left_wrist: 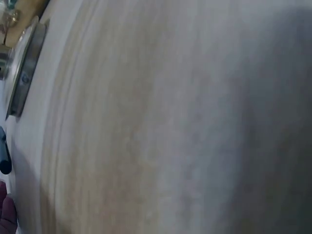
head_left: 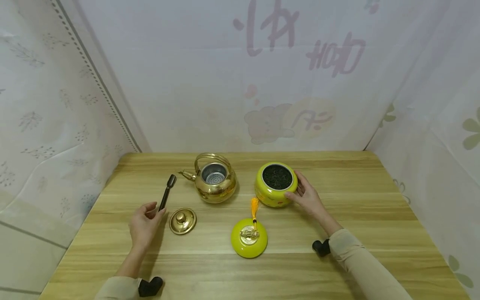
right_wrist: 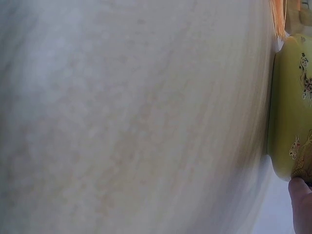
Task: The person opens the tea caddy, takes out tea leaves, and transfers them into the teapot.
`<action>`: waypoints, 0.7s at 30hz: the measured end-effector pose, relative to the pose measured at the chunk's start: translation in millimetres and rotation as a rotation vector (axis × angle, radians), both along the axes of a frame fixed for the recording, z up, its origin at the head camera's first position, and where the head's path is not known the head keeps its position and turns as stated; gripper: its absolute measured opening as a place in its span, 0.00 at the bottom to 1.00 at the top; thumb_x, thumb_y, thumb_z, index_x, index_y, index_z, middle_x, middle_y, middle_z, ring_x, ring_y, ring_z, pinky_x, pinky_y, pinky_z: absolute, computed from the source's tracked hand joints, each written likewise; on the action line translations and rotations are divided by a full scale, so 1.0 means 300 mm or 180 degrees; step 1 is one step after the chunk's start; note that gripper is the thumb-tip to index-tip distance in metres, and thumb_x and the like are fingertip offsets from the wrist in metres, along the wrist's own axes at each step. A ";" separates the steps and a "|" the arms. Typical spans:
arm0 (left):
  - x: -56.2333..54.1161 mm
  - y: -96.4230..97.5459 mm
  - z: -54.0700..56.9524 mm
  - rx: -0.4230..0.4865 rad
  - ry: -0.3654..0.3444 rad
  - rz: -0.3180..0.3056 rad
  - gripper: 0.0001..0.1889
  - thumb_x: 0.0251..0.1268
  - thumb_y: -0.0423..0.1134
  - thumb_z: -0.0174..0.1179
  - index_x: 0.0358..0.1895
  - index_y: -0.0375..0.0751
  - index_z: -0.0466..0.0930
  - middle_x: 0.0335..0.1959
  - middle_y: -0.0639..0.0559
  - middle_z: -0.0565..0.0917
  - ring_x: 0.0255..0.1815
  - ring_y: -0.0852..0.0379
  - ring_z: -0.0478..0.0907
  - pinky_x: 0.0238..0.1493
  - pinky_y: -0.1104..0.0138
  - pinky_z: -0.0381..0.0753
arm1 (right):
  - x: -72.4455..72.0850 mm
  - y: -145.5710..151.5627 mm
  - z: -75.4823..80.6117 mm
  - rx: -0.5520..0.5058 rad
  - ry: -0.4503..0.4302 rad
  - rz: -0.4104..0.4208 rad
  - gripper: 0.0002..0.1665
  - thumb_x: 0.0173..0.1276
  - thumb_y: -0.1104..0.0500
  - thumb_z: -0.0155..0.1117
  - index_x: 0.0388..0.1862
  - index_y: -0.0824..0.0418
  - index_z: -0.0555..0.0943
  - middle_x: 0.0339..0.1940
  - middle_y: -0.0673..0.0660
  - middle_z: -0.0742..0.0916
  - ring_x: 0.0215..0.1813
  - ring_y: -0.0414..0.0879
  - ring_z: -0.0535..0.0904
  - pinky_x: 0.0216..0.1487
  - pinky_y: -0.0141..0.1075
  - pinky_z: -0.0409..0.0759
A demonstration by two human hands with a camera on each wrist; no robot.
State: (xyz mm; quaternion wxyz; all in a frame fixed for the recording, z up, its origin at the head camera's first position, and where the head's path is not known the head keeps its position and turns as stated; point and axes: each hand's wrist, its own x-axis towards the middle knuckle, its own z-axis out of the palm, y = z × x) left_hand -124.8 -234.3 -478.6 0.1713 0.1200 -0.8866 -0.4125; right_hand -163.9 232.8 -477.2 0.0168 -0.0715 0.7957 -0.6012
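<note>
My left hand (head_left: 145, 225) pinches the handle of a dark tea scoop (head_left: 165, 196), whose bowl points away from me. In the left wrist view, the handle's rounded end (left_wrist: 5, 158) shows above some fingertips (left_wrist: 7, 217); most of that hand is out of frame. My right hand (head_left: 308, 200) grips the right side of a yellow tea jar (head_left: 275, 198), thumb in front and fingers partly hidden behind. Dark tea leaves (head_left: 277, 177) fill the uncovered jar. In the right wrist view, the thumb (right_wrist: 301, 200) touches the jar's patterned wall (right_wrist: 287, 107).
A brass teapot (head_left: 215, 191) stands uncovered with a perforated strainer inside, its spout pointing left. Its brass lid (head_left: 182, 221) lies near my left hand. The yellow jar lid (head_left: 249, 246), with an orange tassel (head_left: 255, 206), lies front centre. Printed curtains (head_left: 187, 104) enclose the wooden table (head_left: 300, 275).
</note>
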 end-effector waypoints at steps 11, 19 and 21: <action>-0.020 -0.020 -0.005 -0.0471 -0.0346 -0.0196 0.19 0.57 0.37 0.67 0.47 0.26 0.78 0.42 0.31 0.82 0.40 0.40 0.80 0.36 0.57 0.78 | 0.005 -0.004 0.011 -0.0016 0.0047 0.0027 0.49 0.64 0.63 0.64 0.75 0.66 0.46 0.75 0.66 0.55 0.75 0.60 0.51 0.72 0.49 0.54; -0.033 -0.026 -0.003 -0.0554 -0.0350 -0.0139 0.11 0.59 0.33 0.63 0.41 0.28 0.81 0.34 0.35 0.83 0.33 0.43 0.80 0.28 0.66 0.70 | 0.008 -0.004 0.013 -0.0025 0.0069 0.0032 0.48 0.65 0.65 0.63 0.75 0.66 0.46 0.75 0.68 0.56 0.74 0.61 0.52 0.72 0.51 0.53; -0.032 -0.030 -0.001 -0.0547 -0.0365 -0.0115 0.10 0.60 0.33 0.61 0.41 0.28 0.81 0.34 0.36 0.84 0.32 0.44 0.79 0.27 0.67 0.70 | 0.007 -0.002 0.011 -0.0004 0.0062 0.0033 0.48 0.65 0.64 0.63 0.75 0.66 0.46 0.75 0.68 0.56 0.74 0.61 0.52 0.72 0.50 0.54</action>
